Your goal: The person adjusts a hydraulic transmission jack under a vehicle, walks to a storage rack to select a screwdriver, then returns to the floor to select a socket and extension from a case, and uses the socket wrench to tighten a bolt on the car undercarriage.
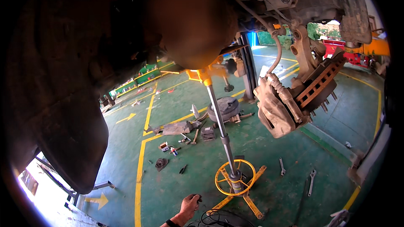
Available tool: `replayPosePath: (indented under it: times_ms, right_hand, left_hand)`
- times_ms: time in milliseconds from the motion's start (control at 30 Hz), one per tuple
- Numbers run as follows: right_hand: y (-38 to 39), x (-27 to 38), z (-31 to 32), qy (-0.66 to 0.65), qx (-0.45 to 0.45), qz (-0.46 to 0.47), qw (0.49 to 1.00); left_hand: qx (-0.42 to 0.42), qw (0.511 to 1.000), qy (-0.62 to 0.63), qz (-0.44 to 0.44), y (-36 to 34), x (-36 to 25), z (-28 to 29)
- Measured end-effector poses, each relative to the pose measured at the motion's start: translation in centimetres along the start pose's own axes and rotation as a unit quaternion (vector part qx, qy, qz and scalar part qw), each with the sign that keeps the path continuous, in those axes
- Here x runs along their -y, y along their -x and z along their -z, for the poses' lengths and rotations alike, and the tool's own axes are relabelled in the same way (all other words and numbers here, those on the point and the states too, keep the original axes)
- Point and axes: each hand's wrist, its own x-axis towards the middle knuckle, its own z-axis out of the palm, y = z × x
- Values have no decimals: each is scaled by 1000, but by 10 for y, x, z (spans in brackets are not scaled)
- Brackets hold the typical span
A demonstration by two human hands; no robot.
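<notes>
Low in the head view, my left hand [190, 204] comes up from the bottom edge with a black band at the wrist. Its fingers are curled; whatever they may hold is hidden. Just right of it stands a yellow-based support jack [227, 141], its pole rising to a yellow head under the vehicle. A dark cable bundle [219, 220] lies beside the hand. My right hand is out of view. Up at the right hang a dusty brake caliper [275, 109] and a rusty brake disc [322, 85], with a hose [278, 52] running down to the caliper.
Dark vehicle bodywork [71, 101] fills the left and top. On the green floor lie two wrenches [312, 183] [282, 166], pliers [183, 169], a hammer [195, 136] and a dark round part [223, 108]. Behind stands a lift post [247, 69].
</notes>
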Motion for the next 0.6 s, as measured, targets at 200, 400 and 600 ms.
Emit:
replayPosePath:
  times_ms: [200,400,600]
  right_hand:
    - [10,-1,12,5,-3,-13,1000]
    - [25,-1,13,-21,-8,24,999]
    - [9,-28,39,28,6,71,997]
  left_hand:
    - [3,999,-41,-19,6,1,-8]
    - [5,998,-58,-26,7,5,-10]
    - [23,999,-43,-24,7,5,-10]
